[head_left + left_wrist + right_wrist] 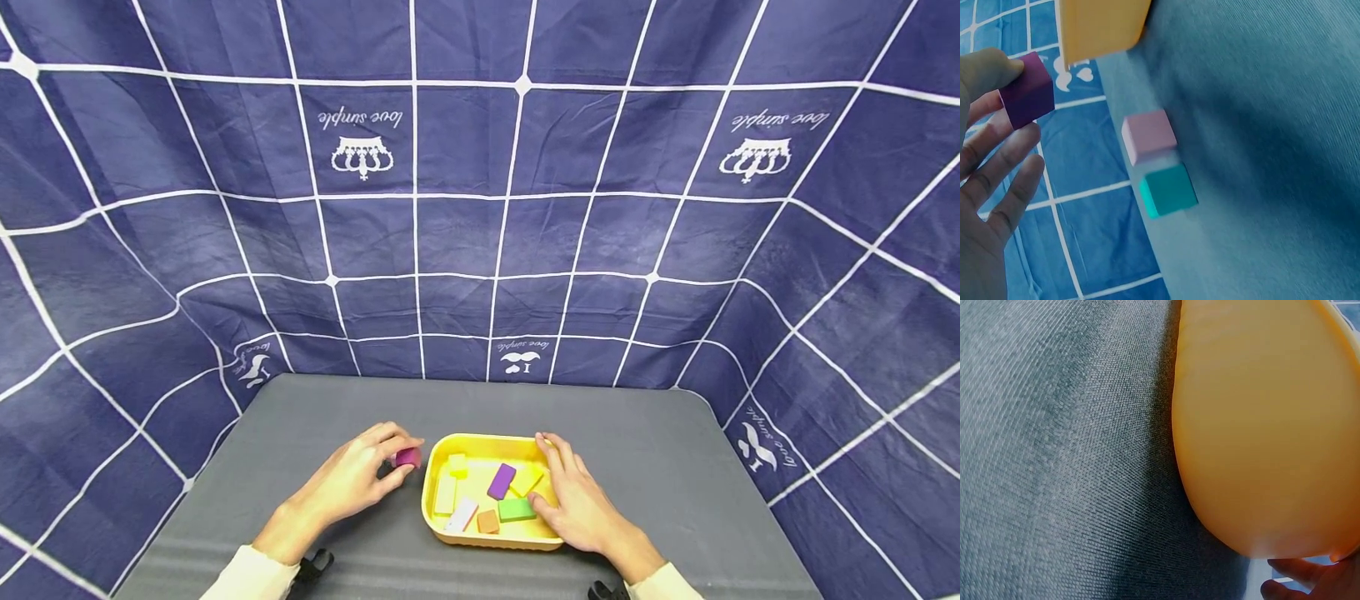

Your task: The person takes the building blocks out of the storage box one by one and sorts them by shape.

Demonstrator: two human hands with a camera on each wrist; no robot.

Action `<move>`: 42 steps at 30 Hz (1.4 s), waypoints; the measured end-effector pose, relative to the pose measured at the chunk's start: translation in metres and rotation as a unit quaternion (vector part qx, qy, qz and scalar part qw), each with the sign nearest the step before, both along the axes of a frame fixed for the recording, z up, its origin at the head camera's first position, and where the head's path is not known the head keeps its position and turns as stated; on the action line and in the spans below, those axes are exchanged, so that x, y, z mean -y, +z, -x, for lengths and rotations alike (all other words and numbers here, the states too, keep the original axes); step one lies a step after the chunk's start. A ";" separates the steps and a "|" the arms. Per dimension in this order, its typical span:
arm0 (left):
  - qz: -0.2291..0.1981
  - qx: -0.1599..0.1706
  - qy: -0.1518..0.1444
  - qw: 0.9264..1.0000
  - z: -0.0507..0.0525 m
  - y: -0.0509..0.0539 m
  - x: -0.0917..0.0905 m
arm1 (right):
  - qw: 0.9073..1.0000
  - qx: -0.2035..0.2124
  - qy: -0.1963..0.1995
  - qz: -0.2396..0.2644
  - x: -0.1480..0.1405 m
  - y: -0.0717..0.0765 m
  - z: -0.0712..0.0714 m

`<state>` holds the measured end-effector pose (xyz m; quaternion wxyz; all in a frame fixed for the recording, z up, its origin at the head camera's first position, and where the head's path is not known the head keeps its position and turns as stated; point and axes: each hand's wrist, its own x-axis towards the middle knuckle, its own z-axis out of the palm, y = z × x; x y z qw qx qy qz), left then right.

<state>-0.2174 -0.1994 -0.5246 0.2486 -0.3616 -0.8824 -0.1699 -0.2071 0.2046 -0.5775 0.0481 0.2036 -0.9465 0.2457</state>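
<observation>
My left hand (352,477) pinches a purple block (1030,94) between thumb and fingertips, just left of a yellow plastic box (510,542). Below that block, a pink block (1149,136) and a teal block (1171,190) lie close together on the table in the left wrist view. My right hand (581,508) grips the right end of the box, thumb over the rim and fingers at the far corner. Inside lie several blocks, among them a purple one (502,482), a green one (514,510), an orange one (488,522) and a white one (461,515).
A grey cloth-like tabletop (360,558) lies under everything. Blue curtains (465,237) with white grid lines hang behind it and on both sides. More yellow blocks (446,494) lie along the box's left side.
</observation>
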 end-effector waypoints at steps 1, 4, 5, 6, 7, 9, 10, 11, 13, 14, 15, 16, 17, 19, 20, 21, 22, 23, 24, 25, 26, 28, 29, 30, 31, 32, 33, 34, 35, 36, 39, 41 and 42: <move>-0.003 -0.005 0.002 1.000 0.000 -0.001 0.002 | 1.000 -0.001 0.000 0.000 0.000 0.000 0.000; -0.004 -0.015 0.012 1.000 0.001 -0.003 0.010 | 1.000 -0.015 0.002 0.000 0.001 0.001 -0.001; -0.004 -0.018 0.013 1.000 0.001 -0.004 0.012 | 1.000 -0.021 0.002 0.002 0.001 0.001 -0.001; -0.004 -0.017 0.015 1.000 0.002 -0.006 0.014 | 1.000 -0.026 0.003 0.005 0.001 0.001 -0.001; -0.004 -0.017 0.017 1.000 0.002 -0.007 0.016 | 0.999 -0.033 0.003 0.006 0.002 0.001 -0.002; -0.004 -0.011 0.022 1.000 0.002 -0.010 0.021 | 0.999 -0.040 0.003 0.009 0.002 0.000 -0.002; -0.005 -0.007 0.025 1.000 0.002 -0.011 0.023 | 0.999 -0.041 0.004 0.010 0.001 0.000 -0.002; -0.007 -0.004 0.028 1.000 0.002 -0.013 0.026 | 0.999 -0.040 0.004 0.009 0.001 0.000 -0.002; -0.011 0.002 0.038 0.999 0.002 -0.014 0.031 | 0.999 -0.039 0.005 0.008 0.001 0.000 -0.002; -0.014 0.004 0.042 0.999 0.002 -0.015 0.033 | 0.999 -0.035 0.006 0.008 0.001 0.001 -0.002; -0.016 0.004 0.047 0.999 0.003 -0.016 0.035 | 0.999 -0.032 0.006 0.008 0.001 0.001 -0.002; -0.019 0.004 0.050 0.999 0.003 -0.016 0.038 | 1.000 -0.028 0.007 0.006 0.000 0.001 -0.002; -0.022 0.003 0.052 0.998 0.004 -0.017 0.041 | 1.000 -0.024 0.007 0.005 0.000 0.001 -0.001; -0.029 -0.001 0.055 0.998 0.006 -0.018 0.046 | 1.000 -0.015 0.006 0.004 0.000 0.001 -0.001; -0.033 -0.004 0.055 0.998 0.006 -0.019 0.048 | 1.000 -0.010 0.005 0.003 0.000 0.001 0.000; -0.035 -0.006 0.056 0.998 0.007 -0.019 0.050 | 1.000 -0.008 0.005 0.002 0.000 0.001 0.000; -0.039 -0.009 0.056 0.998 0.008 -0.020 0.053 | 1.000 -0.007 0.005 0.001 0.000 0.001 0.000; -0.042 -0.011 0.058 0.997 0.009 -0.020 0.055 | 1.000 -0.006 0.005 0.001 0.000 0.000 0.000; -0.044 -0.013 0.058 0.997 0.010 -0.020 0.057 | 1.000 -0.007 0.005 0.001 0.000 0.000 0.000; -0.046 -0.015 0.059 0.997 0.010 -0.021 0.059 | 1.000 -0.010 0.005 0.001 0.000 0.000 0.000; -0.047 -0.017 0.060 0.997 0.011 -0.021 0.060 | 1.000 -0.009 0.005 0.000 0.000 0.000 0.000; -0.049 -0.019 0.063 0.997 0.012 -0.022 0.063 | 1.000 -0.008 0.005 0.000 0.000 -0.001 0.000; -0.050 -0.020 0.065 0.996 0.013 -0.023 0.065 | 1.000 -0.007 0.005 0.000 -0.001 -0.001 0.000; -0.050 -0.021 0.066 0.996 0.014 -0.024 0.066 | 1.000 -0.006 0.004 0.000 -0.001 -0.001 0.000; -0.050 -0.020 0.069 0.996 0.014 -0.025 0.067 | 1.000 -0.007 0.003 -0.001 -0.001 -0.001 0.000; -0.051 -0.019 0.071 0.996 0.015 -0.026 0.069 | 1.000 -0.004 0.002 -0.001 -0.001 0.000 0.000; -0.052 -0.018 0.072 0.996 0.016 -0.027 0.070 | 1.000 -0.005 0.002 0.000 -0.001 0.000 -0.001; -0.053 -0.016 0.073 0.996 0.016 -0.028 0.071 | 1.000 -0.008 0.002 0.000 -0.001 0.000 -0.001; -0.053 -0.014 0.075 0.996 0.017 -0.029 0.073 | 1.000 -0.011 0.001 0.001 -0.001 0.000 -0.001; -0.054 -0.013 0.076 0.996 0.017 -0.030 0.074 | 1.000 -0.018 0.002 0.002 -0.001 0.000 -0.001; -0.055 -0.007 0.080 0.995 0.018 -0.033 0.078 | 0.999 -0.032 0.005 0.004 0.000 -0.001 -0.001; -0.054 -0.004 0.084 0.995 0.018 -0.034 0.080 | 0.999 -0.037 0.007 0.007 0.001 -0.001 -0.001; -0.052 -0.002 0.086 0.995 0.019 -0.035 0.080 | 0.999 -0.041 0.008 0.008 0.001 -0.001 -0.001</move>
